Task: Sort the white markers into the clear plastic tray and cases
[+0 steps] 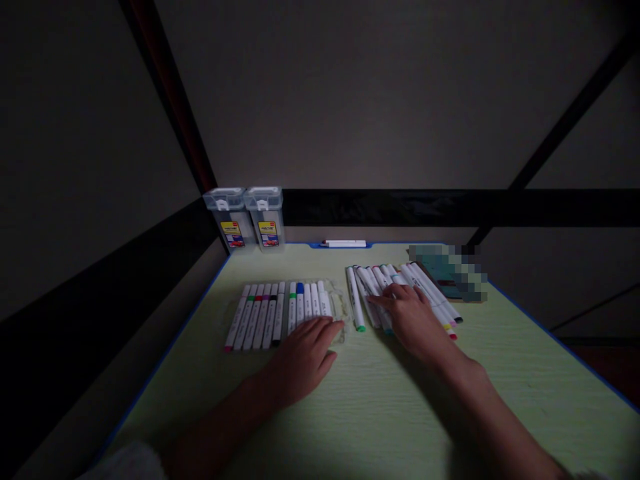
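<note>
Two lidded boxes, one marker tray, left fingers spread, right fingers over markers, grip unclear

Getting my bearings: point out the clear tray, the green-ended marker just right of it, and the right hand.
Tray (341, 306): head view, bare right end.
Green-ended marker (355, 300): head view, mid-barrel.
Right hand (411, 319): head view, back of hand.

Left forearm and right forearm reaching forward, left hand palm down, fingers extended, right hand lowered, index finger pointing inward, other fingers bent
</note>
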Demonstrator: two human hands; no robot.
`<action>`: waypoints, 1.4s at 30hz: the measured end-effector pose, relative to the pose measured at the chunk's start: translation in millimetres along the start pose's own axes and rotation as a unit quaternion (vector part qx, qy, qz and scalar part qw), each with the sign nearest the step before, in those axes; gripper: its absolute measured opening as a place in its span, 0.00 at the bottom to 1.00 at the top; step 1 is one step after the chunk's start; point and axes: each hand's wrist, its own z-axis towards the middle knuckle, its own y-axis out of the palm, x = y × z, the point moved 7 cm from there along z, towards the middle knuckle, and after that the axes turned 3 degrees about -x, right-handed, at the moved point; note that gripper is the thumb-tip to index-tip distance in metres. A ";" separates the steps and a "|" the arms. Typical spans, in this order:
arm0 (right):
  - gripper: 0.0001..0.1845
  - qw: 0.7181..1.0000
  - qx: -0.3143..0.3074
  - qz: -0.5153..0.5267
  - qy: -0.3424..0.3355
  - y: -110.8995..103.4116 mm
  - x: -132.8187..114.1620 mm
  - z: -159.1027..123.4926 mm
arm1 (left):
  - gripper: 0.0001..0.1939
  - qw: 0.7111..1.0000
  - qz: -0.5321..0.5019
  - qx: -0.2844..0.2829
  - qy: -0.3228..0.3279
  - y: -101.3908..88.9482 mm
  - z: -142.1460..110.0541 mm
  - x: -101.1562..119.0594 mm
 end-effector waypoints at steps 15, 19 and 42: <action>0.28 0.998 0.045 0.038 -0.016 -16.3 -15.9 -3.2 | 0.21 1.000 0.002 -0.004 0.002 0.3 0.3 0.9; 0.25 0.992 0.047 0.067 -0.094 -20.8 -39.8 -6.6 | 0.21 1.000 0.004 -0.007 -0.003 -0.1 0.5 1.0; 0.20 0.974 0.004 0.106 -0.201 -14.7 -70.1 -13.8 | 0.22 1.000 0.003 0.003 0.000 2.7 -0.1 -1.2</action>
